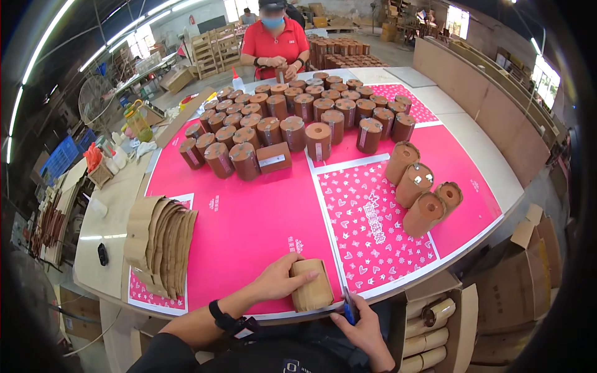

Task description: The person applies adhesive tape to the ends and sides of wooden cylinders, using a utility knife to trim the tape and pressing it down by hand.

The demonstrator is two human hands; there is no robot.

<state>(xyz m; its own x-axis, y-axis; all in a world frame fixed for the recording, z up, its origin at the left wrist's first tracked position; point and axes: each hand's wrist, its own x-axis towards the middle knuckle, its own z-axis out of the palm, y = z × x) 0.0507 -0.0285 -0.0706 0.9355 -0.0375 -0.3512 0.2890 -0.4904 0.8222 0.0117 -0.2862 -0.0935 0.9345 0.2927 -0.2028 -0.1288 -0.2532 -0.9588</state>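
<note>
My left hand (278, 278) is closed around a cylinder (313, 291) wrapped in tan kraft paper, which lies on the pink-covered table near its front edge. Just to the right, my right hand (362, 331) grips a knife (350, 309) with a blue handle and a thin metal blade pointing up, beside the wrapped cylinder. Several brown cylinders (424, 214) with ragged paper rims stand at the right of the table. To the left, a stack of folded kraft paper pieces (163, 242) rests on the pink sheet.
Many brown cylinders (292, 132) crowd the far half of the table (261, 205). Across it, a masked person in red (275, 46) handles one cylinder. Below the right edge, an open carton (461, 329) holds paper-wrapped rolls. A black object (102, 253) lies at far left.
</note>
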